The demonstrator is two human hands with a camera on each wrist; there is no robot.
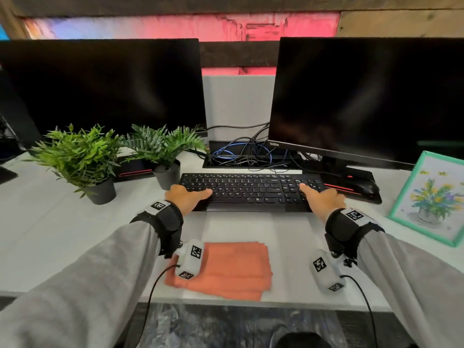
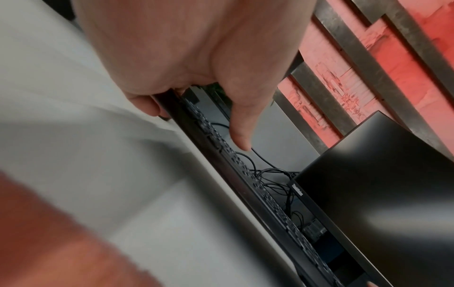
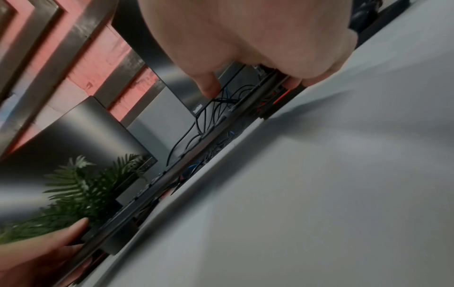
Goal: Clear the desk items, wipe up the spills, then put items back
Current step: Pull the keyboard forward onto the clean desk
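A black keyboard [image 1: 251, 189] lies across the middle of the white desk [image 1: 62, 222], between the two monitors. My left hand [image 1: 187, 194] grips its left end and my right hand [image 1: 319, 197] grips its right end. On both, the thumb lies over the keys and the fingers curl under the edge. In the right wrist view the keyboard [image 3: 184, 169] hangs slightly above the desk, with cables showing beneath it. The left wrist view shows the keyboard [image 2: 245, 180] edge-on under my thumb. A folded orange cloth [image 1: 233, 270] lies near the desk's front edge.
Two potted green plants [image 1: 77, 156] [image 1: 163, 146] stand left of the keyboard. A black mouse [image 1: 364, 188] sits on the right monitor's base. A green-framed flower picture [image 1: 431, 199] leans at the far right. Tangled cables [image 1: 246, 151] fill a tray behind the keyboard.
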